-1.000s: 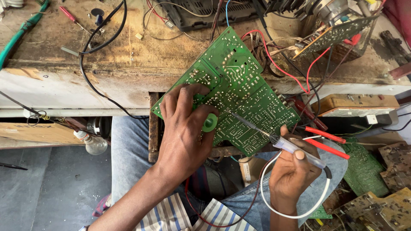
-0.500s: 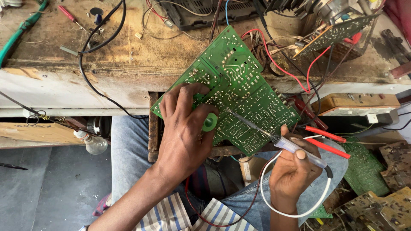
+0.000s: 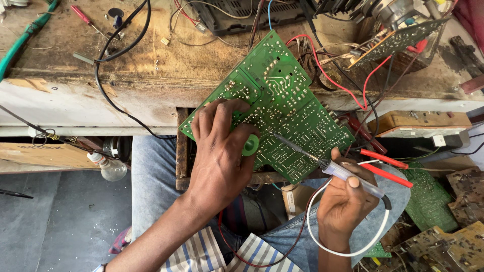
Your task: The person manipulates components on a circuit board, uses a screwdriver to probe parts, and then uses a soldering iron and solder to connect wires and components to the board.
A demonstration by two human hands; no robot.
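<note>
Almost nothing is moved since earlier: the green circuit board (image 3: 282,108) is pressed steady by the spread left hand (image 3: 219,151), while the soldering iron (image 3: 322,163) is pinched in the right hand (image 3: 345,199), so its tip is kept on the solder side.

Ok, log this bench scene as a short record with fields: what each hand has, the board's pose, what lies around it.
left hand: pressed flat on the green circuit board, thumb by a green round part
right hand: grips a soldering iron, tip on the board's solder side
board pose: tilted, upper end leaning on the wooden workbench, lower end over the lap
iron cord: white cable looping below the right hand
nearby: red-handled probes to the right, more boards lower right, red screwdriver on the bench
</note>
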